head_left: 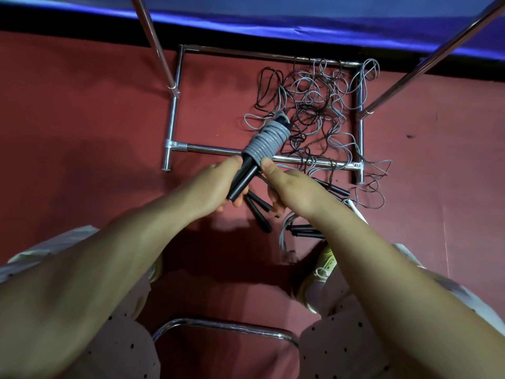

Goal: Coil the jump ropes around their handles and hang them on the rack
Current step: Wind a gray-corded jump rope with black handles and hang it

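- head view: a pair of black cylindrical plastic handles, bound together by a tight coil of grey rope, is held up between both hands, above the red floor.
- the long axis of the bundle runs on a diagonal, from its bare lower end near the left hand up and away to the wound upper end, which points toward the far right.
- the left hand is curled round the bare lower part of the handles, with the thumb laid along the top; the grip is firm as far as can be seen.
- the right hand is set just beside the bundle on its right, with the thumb tip against the lowest turns of the coil; its other fingers are hidden beneath, so it cannot be told whether they pinch anything.
- the chrome tubular metal rack lies ahead of the hands; its near base bar passes just behind the bundle, and two slanted poles rise out of view at the top.
- a hanging rail is not shown, so the lift is judged to go forward and up, with the left hand as carrier.
- a tangle of loose black and grey ropes is spread inside the rack base, well beyond the fingers.
- further loose black handles lie on the floor under the hands, not yet wound.
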Available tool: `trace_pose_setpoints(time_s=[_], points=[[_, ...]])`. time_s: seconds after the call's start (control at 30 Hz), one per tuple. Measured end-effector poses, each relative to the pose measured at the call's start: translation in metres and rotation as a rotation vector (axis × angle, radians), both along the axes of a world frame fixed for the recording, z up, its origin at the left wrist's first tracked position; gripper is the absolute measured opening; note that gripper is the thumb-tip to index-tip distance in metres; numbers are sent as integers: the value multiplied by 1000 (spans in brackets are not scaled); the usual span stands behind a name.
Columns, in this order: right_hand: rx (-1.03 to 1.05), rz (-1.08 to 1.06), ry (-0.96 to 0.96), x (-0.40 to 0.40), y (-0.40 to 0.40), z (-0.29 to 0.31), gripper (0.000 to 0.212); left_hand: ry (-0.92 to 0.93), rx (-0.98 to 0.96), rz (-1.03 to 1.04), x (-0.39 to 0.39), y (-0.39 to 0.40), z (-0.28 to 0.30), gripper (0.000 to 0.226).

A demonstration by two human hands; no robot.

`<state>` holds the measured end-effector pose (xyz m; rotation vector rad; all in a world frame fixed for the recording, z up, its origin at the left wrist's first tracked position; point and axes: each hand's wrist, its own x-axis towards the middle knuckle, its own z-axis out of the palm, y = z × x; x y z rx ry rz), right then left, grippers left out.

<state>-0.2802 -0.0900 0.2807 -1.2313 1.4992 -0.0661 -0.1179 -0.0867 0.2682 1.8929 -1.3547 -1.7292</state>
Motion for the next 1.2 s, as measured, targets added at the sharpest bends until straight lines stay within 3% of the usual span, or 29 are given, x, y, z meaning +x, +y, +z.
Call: trace_pose_setpoints(time_s=[0.1,0.2,0.33,0.47,0.67,0.77,0.87,0.93,1.07,1.13,1.2], points=[[38,-28,-71,0,0,-4,63,-83,6,-63,2,0,-1,61],[238,-158,-261,3,4,-4,55,-131,-5,-128,2,0,-1,53],[303,-202,-345,4,2,-4,64,-126,-2,-81,5,-2,-2,45],[224,-167,-307,3,3,-1,66,-131,28,-115,4,-2,-2,25],[86,-172,-239,4,3,-2,55,-65,-17,-104,5,-3,2,36],[55,-169,-312,3,3,-1,50,43,36,-117,5,-2,9,26],[14,-218,-439,0,3,3,36,201,260,-97,2,-1,15,41],[-23,-229,-463,1,4,5,31,314,346,-118,4,-1,18,39],[-9,-297,-557,-1,3,9,26,755,570,-36,6,2,17,74],[28,-304,-608,-2,1,8,29,940,625,25,3,5,16,73],[31,-240,-588,-2,-2,6,34,917,637,64,1,6,18,67]])
